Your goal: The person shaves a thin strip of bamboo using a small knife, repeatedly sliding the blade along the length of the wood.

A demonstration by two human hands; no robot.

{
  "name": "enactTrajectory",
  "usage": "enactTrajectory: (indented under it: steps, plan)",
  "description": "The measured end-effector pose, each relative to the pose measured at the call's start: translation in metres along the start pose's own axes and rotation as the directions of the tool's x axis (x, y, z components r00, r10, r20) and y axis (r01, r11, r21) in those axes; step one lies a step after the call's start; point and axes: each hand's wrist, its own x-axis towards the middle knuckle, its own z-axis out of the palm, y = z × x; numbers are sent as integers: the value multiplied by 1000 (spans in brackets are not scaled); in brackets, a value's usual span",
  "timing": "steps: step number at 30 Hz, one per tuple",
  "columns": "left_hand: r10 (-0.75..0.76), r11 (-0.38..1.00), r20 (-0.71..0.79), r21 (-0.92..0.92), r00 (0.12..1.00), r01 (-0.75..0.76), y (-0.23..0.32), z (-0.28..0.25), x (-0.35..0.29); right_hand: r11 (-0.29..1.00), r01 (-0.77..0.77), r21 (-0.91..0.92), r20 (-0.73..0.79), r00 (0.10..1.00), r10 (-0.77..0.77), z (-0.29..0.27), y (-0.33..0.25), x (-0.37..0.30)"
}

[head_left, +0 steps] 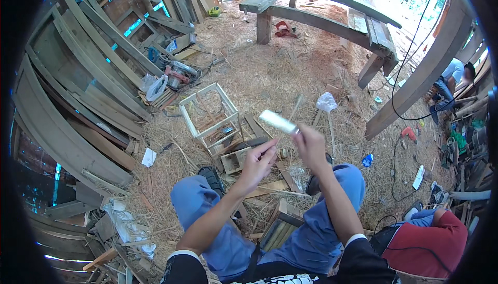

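Note:
In my right hand (310, 146) is a broad-bladed knife (278, 121), its bright flat blade pointing up and to the left. My fingers wrap round its handle, which is mostly hidden. My left hand (261, 160) is closed in a pinch just below and left of the blade, apart from it. Whatever is between those fingertips is too small to make out. Beyond my left hand stands a pale wooden frame (198, 134), open-sided and box-like. A small wooden box (234, 161) sits on the ground near my left foot.
A wooden bench (321, 20) stands across the far side. Doors and planks (72, 123) lean along the left. Power tools (179, 72) lie near them. A slanted post (415, 84) rises at right. One person in red (425, 245) sits close at right; another person (451, 84) crouches farther off.

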Motion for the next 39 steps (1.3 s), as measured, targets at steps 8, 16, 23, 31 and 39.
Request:
enactTrajectory:
  steps: [8, 16, 23, 31, 39]
  plan:
    - [22, 998, 104, 64, 994, -28, -6, -7, 6, 959, 282, -28, 73, 957, -279, -13, -10, 6]
    - [-172, 973, 190, -121, 967, 197, 14, -8, -13, 983, -175, -56, -99, 981, 169, -38, 21, 11]
    - [-202, 975, 136, -64, 970, 212, 3, -13, -14, 991, 109, 78, 133, 984, -119, -7, -16, -22]
    - [-238, 970, 118, -16, 964, 241, 11, -14, -11, 948, 312, -61, 94, 947, -306, -22, -4, 3]
    - [-126, 988, 148, 110, 981, 110, 3, -20, -7, 994, 50, -99, 62, 997, -44, -26, 9, -12]
